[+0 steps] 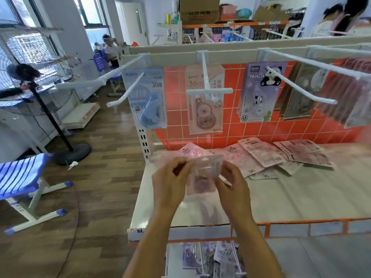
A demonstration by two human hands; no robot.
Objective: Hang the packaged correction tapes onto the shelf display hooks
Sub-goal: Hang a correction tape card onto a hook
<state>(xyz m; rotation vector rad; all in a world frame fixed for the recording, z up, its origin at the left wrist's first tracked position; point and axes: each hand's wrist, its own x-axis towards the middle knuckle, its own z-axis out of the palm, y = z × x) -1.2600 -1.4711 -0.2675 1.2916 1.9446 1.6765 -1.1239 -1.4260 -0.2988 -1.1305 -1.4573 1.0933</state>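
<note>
Your left hand [170,183] is pinching the near left edge of a pink correction tape pack [202,177], fingers curled in on it. Your right hand [234,187] is gripping the right edge in the same way. Between them the pack is hovering just above the front left part of the pale shelf deck [301,197], clear of it and well below the hooks.

To do this step well, I judge that you are needing to find the hang hole first and bring that end uppermost. Shift your grip toward the lower sides so no finger is covering the hole. Then aim for the middle hook [205,77], where matching pink packs [204,117] are already hanging against the orange tiled back panel [281,129]. Square the card to the prong tip and slide it straight back. The crossbar on the front of that fitting is sitting in the way, so come in from under it.

The pack's long axis is running roughly away from you, toward the back panel, with the far end tipping upward. Motion blur is hiding which end carries the hole, so I cannot tell which way it is pointing.

More loose pink packs [263,155] are lying flat on the deck to the right, overlapping one another.
</note>
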